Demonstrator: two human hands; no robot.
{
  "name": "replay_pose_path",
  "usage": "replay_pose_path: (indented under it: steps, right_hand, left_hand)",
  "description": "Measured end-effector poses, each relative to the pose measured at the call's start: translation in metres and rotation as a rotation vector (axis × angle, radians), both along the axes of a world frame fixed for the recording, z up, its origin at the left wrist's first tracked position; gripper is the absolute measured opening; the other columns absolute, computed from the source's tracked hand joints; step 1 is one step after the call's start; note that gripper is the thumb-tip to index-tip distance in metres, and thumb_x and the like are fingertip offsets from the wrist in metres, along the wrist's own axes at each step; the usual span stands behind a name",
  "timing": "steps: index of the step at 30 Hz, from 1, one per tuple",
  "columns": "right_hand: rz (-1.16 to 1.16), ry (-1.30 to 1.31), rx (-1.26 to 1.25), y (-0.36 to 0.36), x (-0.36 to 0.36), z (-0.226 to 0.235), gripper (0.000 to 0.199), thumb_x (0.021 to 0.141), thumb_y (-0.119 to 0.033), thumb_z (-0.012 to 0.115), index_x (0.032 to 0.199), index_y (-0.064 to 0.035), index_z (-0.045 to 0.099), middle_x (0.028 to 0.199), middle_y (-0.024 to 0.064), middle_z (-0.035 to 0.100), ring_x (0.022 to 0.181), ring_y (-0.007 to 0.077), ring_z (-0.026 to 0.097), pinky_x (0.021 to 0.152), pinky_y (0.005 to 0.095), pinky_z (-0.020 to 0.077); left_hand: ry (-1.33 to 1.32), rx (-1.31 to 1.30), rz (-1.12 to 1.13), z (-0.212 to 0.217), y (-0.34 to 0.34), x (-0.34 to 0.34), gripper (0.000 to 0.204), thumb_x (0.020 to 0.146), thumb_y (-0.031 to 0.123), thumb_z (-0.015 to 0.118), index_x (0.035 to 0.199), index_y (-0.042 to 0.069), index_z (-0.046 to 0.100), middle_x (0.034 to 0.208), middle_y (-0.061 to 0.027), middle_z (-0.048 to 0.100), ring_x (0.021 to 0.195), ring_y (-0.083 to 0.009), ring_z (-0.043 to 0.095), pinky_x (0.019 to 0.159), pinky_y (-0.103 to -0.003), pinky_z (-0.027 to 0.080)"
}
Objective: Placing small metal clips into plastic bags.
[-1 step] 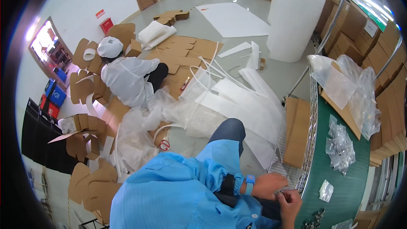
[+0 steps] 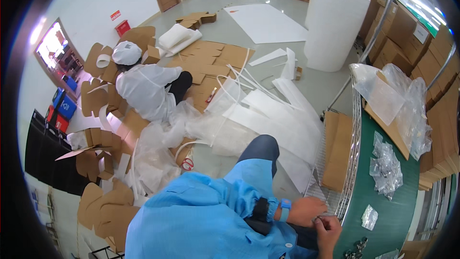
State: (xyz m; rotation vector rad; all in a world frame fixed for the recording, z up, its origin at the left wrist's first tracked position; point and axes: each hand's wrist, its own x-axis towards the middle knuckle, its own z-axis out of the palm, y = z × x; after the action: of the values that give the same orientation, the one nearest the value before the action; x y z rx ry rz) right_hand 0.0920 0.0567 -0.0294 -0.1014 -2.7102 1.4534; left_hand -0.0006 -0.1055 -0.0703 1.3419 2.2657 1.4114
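Observation:
My left hand (image 2: 308,211), with a blue watch on its wrist, meets my right hand (image 2: 328,230) beside the green table (image 2: 330,249). Both hands are closed, fingertips pinched together around something tiny that I cannot make out. On the green surface to their right lie a small clear plastic bag (image 2: 369,217) and a heap of clear bags (image 2: 386,170) with small shiny contents. Several small dark metal parts (image 2: 357,250) sit near the table's front.
A wire rack edge (image 2: 353,163) borders the table, with flat cardboard (image 2: 337,151) beside it. White foam sheets (image 2: 282,115), plastic film (image 2: 158,148) and red-handled scissors (image 2: 188,164) lie on the floor. A person in white (image 2: 146,86) crouches among cardboard pieces. A large white roll (image 2: 335,24) stands behind.
The whole view has shifted very slightly. My hands stay pinched together in nearly the same place.

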Motion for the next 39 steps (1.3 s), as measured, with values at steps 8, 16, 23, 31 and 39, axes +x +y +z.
replay_pose_path:
  steps: [8,16,23,31,39]
  right_hand:
    - [-0.087,-0.168,-0.224,0.005,0.0,0.0,0.015,0.098,-0.013,0.06,0.104,-0.001,0.067,0.076,0.0051,0.063,0.054,0.0091,0.053,0.049,0.0242,0.0408]
    - [-0.22,-0.36,-0.51,-0.011,0.01,0.035,0.019,0.093,-0.012,0.065,0.106,0.0005,0.064,0.085,0.007,0.065,0.059,0.011,0.056,0.053,0.0248,0.0452]
    - [-0.02,-0.17,-0.23,0.0,-0.016,0.033,0.03,0.091,-0.016,0.071,0.118,-0.0048,0.067,0.092,0.0045,0.068,0.066,0.0084,0.06,0.06,0.0233,0.0484]
    - [-0.582,0.026,0.607,0.111,0.059,0.07,0.019,0.078,-0.015,0.077,0.094,-0.0048,0.072,0.086,0.0075,0.067,0.072,0.0201,0.065,0.062,0.0325,0.05]
    - [-0.571,-0.222,0.542,0.083,0.095,0.046,0.017,0.074,-0.017,0.079,0.084,-0.0064,0.07,0.077,0.0064,0.061,0.071,0.0233,0.063,0.064,0.0359,0.0497]
  left_hand:
    - [0.037,-0.027,-0.008,-0.01,0.026,-0.008,0.034,0.067,0.015,0.072,0.095,0.004,0.055,0.092,-0.0154,0.059,0.092,-0.0367,0.058,0.08,-0.046,0.047]
    - [0.114,0.173,-0.014,-0.011,0.035,0.0,0.027,0.074,0.02,0.067,0.095,0.004,0.06,0.095,-0.0148,0.062,0.096,-0.0369,0.059,0.083,-0.045,0.048]
    - [0.085,0.016,0.065,-0.007,-0.023,-0.026,0.051,0.069,0.02,0.083,0.115,0.006,0.065,0.098,-0.0127,0.066,0.092,-0.0307,0.064,0.082,-0.04,0.051]
    - [-0.187,-0.016,-0.012,0.001,-0.016,-0.033,0.039,0.074,0.016,0.081,0.107,0.004,0.065,0.086,-0.0114,0.062,0.077,-0.0262,0.062,0.069,-0.036,0.052]
    - [-0.275,-0.056,-0.038,0.003,-0.017,-0.031,0.037,0.076,0.017,0.08,0.107,0.003,0.064,0.089,-0.0121,0.064,0.08,-0.0258,0.063,0.071,-0.035,0.052]
